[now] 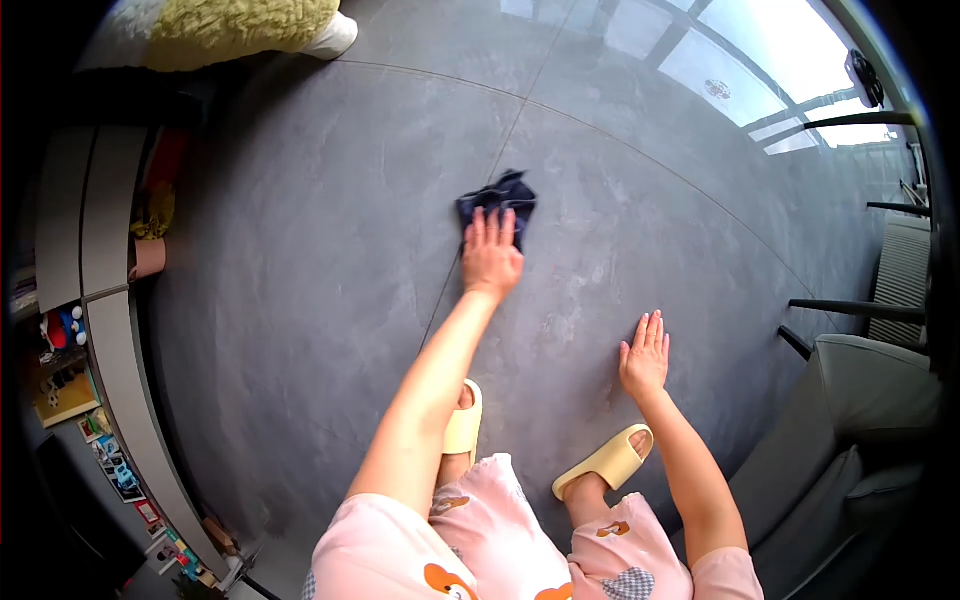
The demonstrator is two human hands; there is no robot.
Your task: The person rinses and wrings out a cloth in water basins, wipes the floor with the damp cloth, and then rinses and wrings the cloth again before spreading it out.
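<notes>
A crumpled dark blue cloth [512, 192] lies on the grey floor, and my left hand [492, 255] holds it down there. The fingers of that hand stretch over the cloth, and its thumb is hard to make out. Lower and to the right, my right hand [645, 358] rests palm down on the floor with nothing in it, its fingers straight. Behind the hands are my feet in a yellow left slipper [463, 425] and a yellow right slipper [610, 465].
Grey floor tiles [330, 220] with thin joint lines spread around me. Along the left runs a cabinet [125, 370] with small items on its shelves. A grey sofa [860, 390] and dark furniture legs [860, 310] stand at right. A yellow-green fluffy cover [240, 30] shows top left.
</notes>
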